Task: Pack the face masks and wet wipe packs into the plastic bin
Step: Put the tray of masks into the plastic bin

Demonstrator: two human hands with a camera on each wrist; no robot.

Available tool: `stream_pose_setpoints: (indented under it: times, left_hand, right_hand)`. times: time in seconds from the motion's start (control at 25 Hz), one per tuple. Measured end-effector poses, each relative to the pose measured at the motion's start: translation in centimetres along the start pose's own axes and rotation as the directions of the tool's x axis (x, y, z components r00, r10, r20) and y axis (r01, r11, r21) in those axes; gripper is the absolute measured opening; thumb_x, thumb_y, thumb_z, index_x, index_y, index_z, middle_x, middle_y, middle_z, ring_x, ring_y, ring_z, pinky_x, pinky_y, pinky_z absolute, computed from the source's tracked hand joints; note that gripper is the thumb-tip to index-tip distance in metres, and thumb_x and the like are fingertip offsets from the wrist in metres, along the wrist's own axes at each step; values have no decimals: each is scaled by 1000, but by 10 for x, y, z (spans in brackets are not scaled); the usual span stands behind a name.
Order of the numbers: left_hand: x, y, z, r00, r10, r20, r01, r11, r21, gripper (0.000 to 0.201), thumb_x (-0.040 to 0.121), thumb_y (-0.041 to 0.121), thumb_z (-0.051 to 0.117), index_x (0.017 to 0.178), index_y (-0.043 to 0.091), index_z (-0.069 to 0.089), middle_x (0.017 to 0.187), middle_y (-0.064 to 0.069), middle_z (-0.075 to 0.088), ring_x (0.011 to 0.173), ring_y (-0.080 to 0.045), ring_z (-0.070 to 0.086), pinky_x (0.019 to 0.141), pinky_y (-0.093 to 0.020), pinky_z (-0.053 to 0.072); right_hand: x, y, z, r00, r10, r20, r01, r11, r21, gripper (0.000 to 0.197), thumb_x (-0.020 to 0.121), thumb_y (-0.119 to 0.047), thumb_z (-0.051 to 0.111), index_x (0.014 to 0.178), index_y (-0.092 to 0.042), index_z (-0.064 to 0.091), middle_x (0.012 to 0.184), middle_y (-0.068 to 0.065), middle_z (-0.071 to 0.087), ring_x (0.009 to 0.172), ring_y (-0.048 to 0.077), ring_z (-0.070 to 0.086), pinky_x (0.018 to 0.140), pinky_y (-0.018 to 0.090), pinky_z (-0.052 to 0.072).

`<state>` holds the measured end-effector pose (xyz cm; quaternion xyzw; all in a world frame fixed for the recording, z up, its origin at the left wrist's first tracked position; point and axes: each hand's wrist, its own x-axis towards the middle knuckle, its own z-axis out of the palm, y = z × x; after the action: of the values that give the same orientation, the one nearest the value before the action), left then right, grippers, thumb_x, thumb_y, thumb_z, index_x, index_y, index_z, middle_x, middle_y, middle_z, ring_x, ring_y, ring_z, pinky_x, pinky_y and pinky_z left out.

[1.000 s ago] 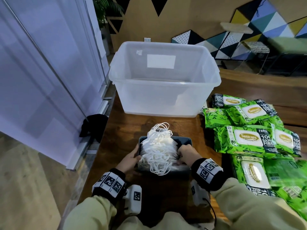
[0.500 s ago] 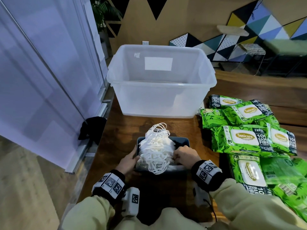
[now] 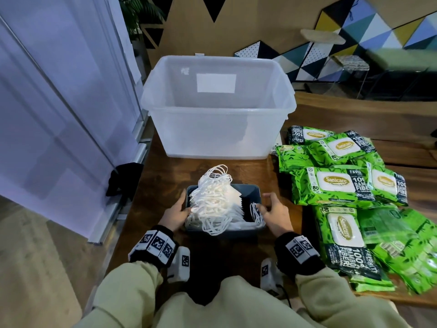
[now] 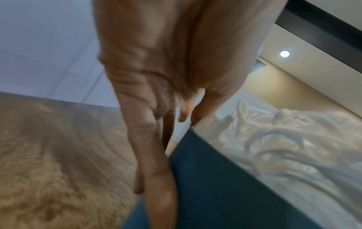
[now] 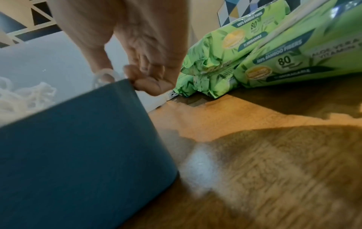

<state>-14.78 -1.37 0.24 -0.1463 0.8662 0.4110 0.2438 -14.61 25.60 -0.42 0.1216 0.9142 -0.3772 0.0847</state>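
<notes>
A stack of white face masks stands in a small dark blue box on the wooden table, just in front of the clear plastic bin, which holds nothing. My left hand holds the box's left wall, fingers down the outside, thumb over the rim against the masks. My right hand holds the right rim of the box, fingers curled at the corner and an ear loop around the thumb. Several green wet wipe packs lie piled to the right.
The table's left edge runs close beside the box, with a black cloth hanging there and a white panel wall beyond. More wipe packs reach the near right of the table. Bare wood lies right of the bin.
My right hand has come off the mask stack and moved to the box's right rim. The masks now lean left, leaving a dark gap in the box. The left hand stays put.
</notes>
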Motion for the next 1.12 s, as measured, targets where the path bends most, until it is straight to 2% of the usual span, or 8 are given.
stream_pose_setpoints:
  times: [0.08,0.24,0.44,0.56,0.68,0.8,0.96,1.12]
  left_hand:
    - [-1,3,3,1000,11,-27,-11,1000,-1,67,99,26,44,149,34,1,149,-18,34,135,-33,38,109,-29,28]
    - [-18,6,5,995,99,-18,-96,988,120,66,99,14,37,149,34,0,145,-20,41,127,-33,46,104,-25,33]
    - [-51,41,-54,963,262,-61,-252,958,141,62,98,23,44,149,30,10,147,-7,41,133,-19,41,104,-17,28]
    - [-70,96,-109,918,389,-74,-360,899,250,55,99,28,44,148,32,21,144,0,45,130,-15,44,93,-14,33]
    - [-78,156,-166,913,383,-139,-338,903,266,44,99,25,46,142,25,38,133,-1,49,117,-25,54,82,-20,40]
    - [-73,208,-208,926,351,-138,-339,935,104,26,99,13,40,121,15,54,117,-16,55,68,-27,67,68,-41,59]
    - [-44,256,-234,922,324,-213,-327,945,19,35,94,-10,27,102,12,53,83,-8,58,47,-18,61,42,-29,54]
    - [11,273,-247,924,292,-247,-310,950,-38,32,96,-10,25,93,10,51,79,-8,50,72,-22,54,57,-31,49]
  right_hand:
    - [1,5,7,980,92,178,-60,982,-176,49,93,-43,49,130,-10,42,119,19,58,111,34,55,92,38,43]
    - [-6,-1,0,976,50,211,49,896,-441,37,97,-29,38,127,-7,40,122,19,56,114,34,54,94,38,43]
    - [-9,-59,-60,954,-168,248,275,818,-505,69,96,-31,39,149,-23,-4,125,16,54,118,31,52,95,36,40]
    - [5,-119,-109,922,-287,259,376,821,-430,67,91,-22,45,147,-17,9,122,21,56,113,31,54,89,36,42]
    - [32,-177,-157,905,-356,234,420,837,-351,49,87,-15,47,134,-12,33,114,19,58,99,30,58,77,33,46]
    - [60,-232,-188,908,-363,207,410,871,-271,22,90,-10,47,112,-9,48,81,5,52,61,14,49,40,17,41]
    - [113,-286,-201,930,-325,173,361,896,-258,19,86,0,46,70,-9,50,60,6,46,34,5,43,29,16,29]
    - [164,-313,-192,954,-274,121,297,914,-276,28,84,2,45,58,-9,41,57,10,44,42,17,42,30,17,28]
